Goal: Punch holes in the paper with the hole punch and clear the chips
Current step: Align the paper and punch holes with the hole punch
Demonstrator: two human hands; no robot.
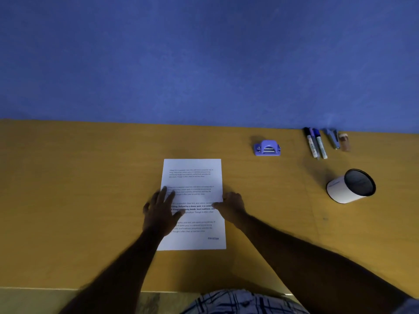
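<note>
A white printed sheet of paper (192,177) lies flat on the wooden table (79,189) straight ahead of me. My left hand (159,210) rests palm down on the sheet's left edge, fingers spread. My right hand (231,206) pinches the sheet's right edge at mid height, thumb on top, and the edge there is slightly lifted. A small purple hole punch (267,148) sits untouched on the table, beyond the paper and to its right, near the blue wall.
Three markers (316,142) lie side by side at the back right, with a blue stapler (332,138) and a small brown bottle (344,142) beside them. A white cylindrical bin (350,186) with a dark inside stands tilted at the right. The table's front edge is near my body.
</note>
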